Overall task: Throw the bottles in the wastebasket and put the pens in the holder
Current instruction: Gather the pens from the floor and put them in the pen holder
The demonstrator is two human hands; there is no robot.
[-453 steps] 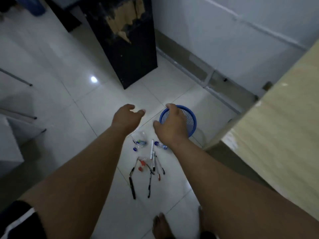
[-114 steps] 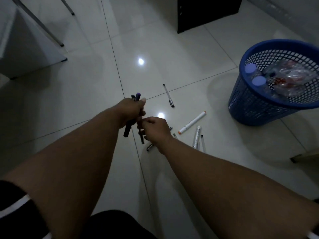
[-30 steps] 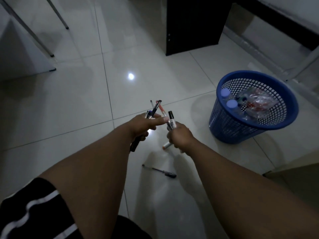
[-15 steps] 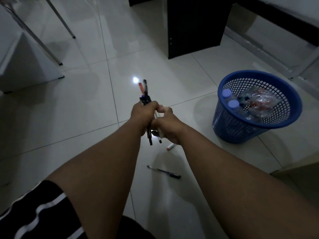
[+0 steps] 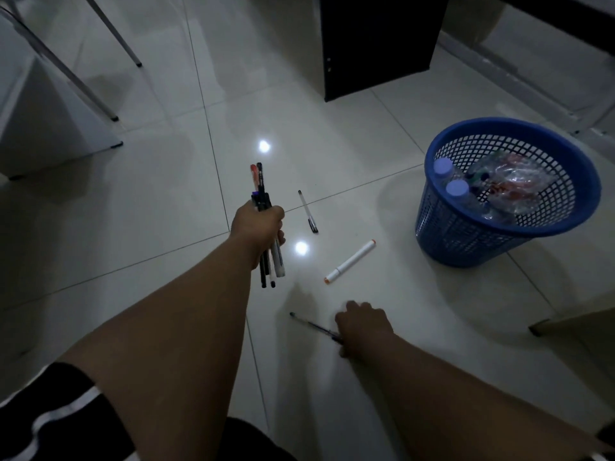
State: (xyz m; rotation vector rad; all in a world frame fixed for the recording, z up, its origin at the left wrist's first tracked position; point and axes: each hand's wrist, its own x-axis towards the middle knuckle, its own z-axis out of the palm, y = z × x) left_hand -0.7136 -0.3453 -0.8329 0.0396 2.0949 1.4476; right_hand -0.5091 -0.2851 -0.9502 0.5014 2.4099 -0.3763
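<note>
Left hand: fist closed around a bundle of pens, held upright above the floor. Clear pen, white marker: lying loose on tile. Right hand: down on a dark pen; grip unclear. Blue wastebasket: bottles inside.

Your left hand is raised ahead of you, forearm stretched forward, fist closed around a bundle of pens held roughly upright. Your right arm reaches lower and nearer, its forearm running in from the bottom right. Your right hand is palm down at the floor with knuckles up, fingers curled at the end of a dark pen; in this dim light, it seems to pinch it.
</note>
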